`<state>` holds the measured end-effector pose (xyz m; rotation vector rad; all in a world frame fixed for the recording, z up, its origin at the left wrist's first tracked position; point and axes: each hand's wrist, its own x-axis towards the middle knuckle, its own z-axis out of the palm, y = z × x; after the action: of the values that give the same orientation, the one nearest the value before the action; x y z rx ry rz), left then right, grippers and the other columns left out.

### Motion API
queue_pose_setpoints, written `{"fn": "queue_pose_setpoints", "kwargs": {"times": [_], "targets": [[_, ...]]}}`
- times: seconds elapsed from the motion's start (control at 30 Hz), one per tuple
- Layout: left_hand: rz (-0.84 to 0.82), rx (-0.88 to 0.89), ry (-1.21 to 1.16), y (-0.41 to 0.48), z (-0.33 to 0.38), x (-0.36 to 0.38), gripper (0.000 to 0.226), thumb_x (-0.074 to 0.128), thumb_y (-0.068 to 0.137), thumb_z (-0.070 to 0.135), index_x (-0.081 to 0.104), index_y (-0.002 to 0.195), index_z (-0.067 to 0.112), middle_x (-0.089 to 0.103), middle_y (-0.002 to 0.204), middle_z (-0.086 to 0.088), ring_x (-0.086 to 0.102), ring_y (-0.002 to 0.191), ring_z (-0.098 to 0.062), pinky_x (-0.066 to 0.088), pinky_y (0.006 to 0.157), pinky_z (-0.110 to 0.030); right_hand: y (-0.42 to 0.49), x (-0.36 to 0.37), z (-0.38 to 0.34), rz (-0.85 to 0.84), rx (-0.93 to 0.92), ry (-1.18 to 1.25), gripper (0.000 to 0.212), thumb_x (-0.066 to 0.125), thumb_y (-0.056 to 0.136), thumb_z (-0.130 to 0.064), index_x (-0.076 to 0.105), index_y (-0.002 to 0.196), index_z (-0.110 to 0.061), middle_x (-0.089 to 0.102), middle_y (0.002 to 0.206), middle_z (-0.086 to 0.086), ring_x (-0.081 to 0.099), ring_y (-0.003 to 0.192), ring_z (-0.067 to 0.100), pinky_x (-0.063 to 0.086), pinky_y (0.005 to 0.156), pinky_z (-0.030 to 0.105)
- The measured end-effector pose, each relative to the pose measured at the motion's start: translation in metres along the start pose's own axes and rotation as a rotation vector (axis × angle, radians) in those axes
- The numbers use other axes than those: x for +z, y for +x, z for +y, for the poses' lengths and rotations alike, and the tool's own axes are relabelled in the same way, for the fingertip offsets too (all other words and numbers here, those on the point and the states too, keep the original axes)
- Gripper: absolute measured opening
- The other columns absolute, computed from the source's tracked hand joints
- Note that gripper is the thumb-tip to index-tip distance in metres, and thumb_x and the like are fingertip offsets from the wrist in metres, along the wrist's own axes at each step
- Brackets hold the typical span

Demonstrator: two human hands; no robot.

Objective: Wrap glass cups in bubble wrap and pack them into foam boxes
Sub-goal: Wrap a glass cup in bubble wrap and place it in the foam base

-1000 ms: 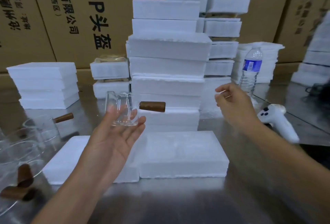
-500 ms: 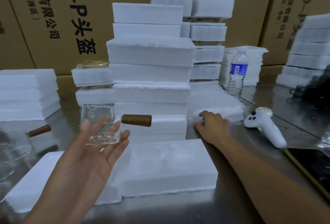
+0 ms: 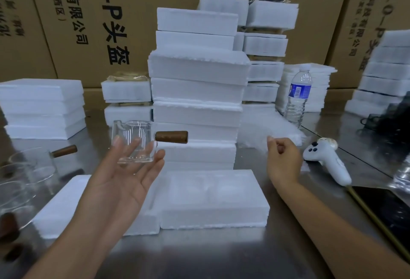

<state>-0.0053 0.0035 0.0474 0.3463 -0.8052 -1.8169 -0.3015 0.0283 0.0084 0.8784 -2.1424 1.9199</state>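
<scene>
While the left hand (image 3: 124, 181) lies palm up at centre left of the frame, the glass cup (image 3: 133, 143) stands on its fingertips.
The left fingers (image 3: 153, 167) are straight and spread apart. The cup sits upright on their ends, clear of the palm, and no finger curls round the glass. The cup's brown handle (image 3: 172, 136) projects level toward the right, past the outermost finger. At centre right, the right hand (image 3: 282, 161) has its fingers curled together, thumb and forefinger pinching the near edge of the bubble wrap (image 3: 261, 127), which is blurred. An open foam box (image 3: 213, 218) with two recesses lies on the metal table (image 3: 199, 256) at lower centre, below and between the hands and not touching the cup.
</scene>
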Motion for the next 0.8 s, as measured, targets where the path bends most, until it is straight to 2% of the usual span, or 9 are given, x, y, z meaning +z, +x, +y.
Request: {"fn": "queue_pose_setpoints", "kwargs": {"times": [0.07, 0.17, 0.33, 0.4, 0.47, 0.53, 0.6, 0.7, 0.8], "targets": [[-0.013, -0.009, -0.021, -0.002, 0.002, 0.002, 0.042, 0.062, 0.081, 0.042, 0.061, 0.111, 0.012, 0.066, 0.112, -0.01, 0.066, 0.106, -0.026, 0.056, 0.081, -0.033, -0.009, -0.011, -0.019, 0.046, 0.004, 0.127, 0.025, 0.052, 0.095, -0.028, 0.054, 0.075, -0.014, 0.052, 0.063, -0.007, 0.047, 0.058, 0.005, 0.035, 0.051, 0.006], [-0.032, -0.018, -0.047, -0.006, 0.003, 0.004, 0.047, 0.062, 0.081, 0.041, 0.059, 0.119, 0.014, 0.067, 0.112, -0.009, 0.067, 0.105, -0.024, 0.056, 0.08, -0.032, -0.027, -0.03, -0.057, 0.084, -0.078, 0.31, 0.025, 0.046, 0.097, -0.029, 0.046, 0.072, -0.026, 0.052, 0.071, -0.009, 0.048, 0.066, -0.001, 0.036, 0.058, 0.005], [-0.062, 0.008, -0.097, -0.01, 0.011, 0.009, 0.038, 0.062, 0.081, 0.041, 0.062, 0.106, 0.013, 0.069, 0.108, -0.007, 0.068, 0.102, -0.023, 0.056, 0.079, -0.032, -0.077, -0.048, -0.115, -0.096, -0.555, 0.39, 0.013, 0.04, 0.098, -0.024, 0.043, 0.092, -0.035, 0.05, 0.091, -0.021, 0.049, 0.086, -0.011, 0.037, 0.079, 0.006], [-0.064, 0.045, -0.13, -0.011, 0.018, 0.01, 0.041, 0.062, 0.08, 0.042, 0.06, 0.109, 0.012, 0.07, 0.102, -0.006, 0.068, 0.099, -0.022, 0.056, 0.077, -0.03, -0.098, -0.043, -0.123, -0.222, -0.737, 0.312, 0.012, 0.038, 0.097, -0.022, 0.044, 0.098, -0.032, 0.049, 0.103, -0.021, 0.049, 0.096, -0.008, 0.036, 0.087, 0.007], [-0.046, 0.092, -0.186, -0.011, 0.026, 0.008, 0.053, 0.062, 0.079, 0.042, 0.055, 0.12, 0.009, 0.07, 0.101, -0.007, 0.068, 0.1, -0.021, 0.056, 0.078, -0.029, -0.118, -0.032, -0.126, -0.362, -0.85, 0.236, 0.011, 0.038, 0.095, -0.021, 0.047, 0.099, -0.027, 0.056, 0.106, -0.01, 0.05, 0.101, 0.003, 0.038, 0.089, 0.01], [-0.023, 0.146, -0.211, -0.012, 0.037, 0.004, 0.066, 0.062, 0.078, 0.044, 0.048, 0.131, 0.007, 0.067, 0.103, -0.008, 0.068, 0.1, -0.021, 0.056, 0.081, -0.029, -0.137, -0.019, -0.128, -0.423, -1.017, 0.175, 0.01, 0.044, 0.094, -0.018, 0.053, 0.096, -0.015, 0.065, 0.103, 0.008, 0.055, 0.097, 0.017, 0.044, 0.087, 0.023], [-0.008, 0.195, -0.194, -0.012, 0.045, -0.001, 0.075, 0.061, 0.078, 0.047, 0.043, 0.139, 0.008, 0.063, 0.109, -0.008, 0.066, 0.102, -0.019, 0.054, 0.088, -0.031, -0.152, -0.003, -0.127, -0.413, -1.249, 0.079, 0.014, 0.051, 0.091, -0.01, 0.063, 0.086, -0.004, 0.068, 0.095, 0.016, 0.059, 0.087, 0.025, 0.049, 0.078, 0.033], [-0.005, 0.223, -0.215, -0.011, 0.052, -0.006, 0.067, 0.06, 0.08, 0.045, 0.045, 0.134, 0.009, 0.062, 0.111, -0.008, 0.066, 0.102, -0.019, 0.054, 0.086, -0.029, -0.167, 0.015, -0.127, -0.553, -1.444, -0.171, 0.014, 0.051, 0.087, -0.006, 0.065, 0.086, -0.007, 0.067, 0.091, 0.009, 0.06, 0.08, 0.026, 0.046, 0.073, 0.033], [-0.006, 0.224, -0.238, -0.01, 0.053, -0.01, 0.052, 0.062, 0.08, 0.042, 0.052, 0.119, 0.009, 0.064, 0.108, -0.008, 0.067, 0.099, -0.019, 0.054, 0.083, -0.028, -0.179, 0.023, -0.122, -0.688, -1.437, -0.45, 0.019, 0.046, 0.084, -0.011, 0.061, 0.093, -0.019, 0.064, 0.09, -0.002, 0.06, 0.081, 0.019, 0.047, 0.079, 0.029]]}}
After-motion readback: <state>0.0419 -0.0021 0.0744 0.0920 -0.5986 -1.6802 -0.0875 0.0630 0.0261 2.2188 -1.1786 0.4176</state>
